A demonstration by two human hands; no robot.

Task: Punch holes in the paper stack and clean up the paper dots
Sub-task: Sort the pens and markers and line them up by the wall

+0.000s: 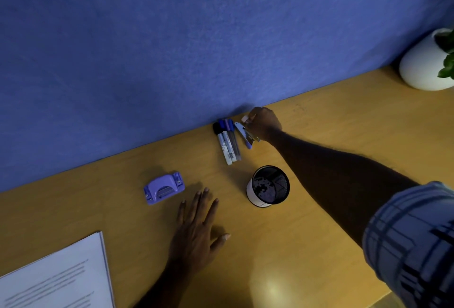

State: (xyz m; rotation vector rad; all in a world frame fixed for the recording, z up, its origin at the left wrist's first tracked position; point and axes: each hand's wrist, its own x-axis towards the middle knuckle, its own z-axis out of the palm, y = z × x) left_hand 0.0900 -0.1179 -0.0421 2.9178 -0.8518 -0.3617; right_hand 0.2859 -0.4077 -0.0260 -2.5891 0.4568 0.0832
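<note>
Plaid sleeve [412, 241] fills the near right corner, and from it the right hand [264, 123] reaches to the far edge of the bench [122, 209], its grip closed, fingertips pinching a small pale block [245, 119] just above a stapler [247, 135]. Just left of these lie a few markers [227, 140], side by side against the blue wall [172, 37]. Nearer stands a mesh cup [267, 186]. The left hand [196, 229] rests flat, grip open, fingers spread; the purple hole punch [164, 188] sits just beyond its fingertips, apart from them. The paper stack [61, 275] lies at the near left corner, and a white plant pot [425, 66] stands far right.
</note>
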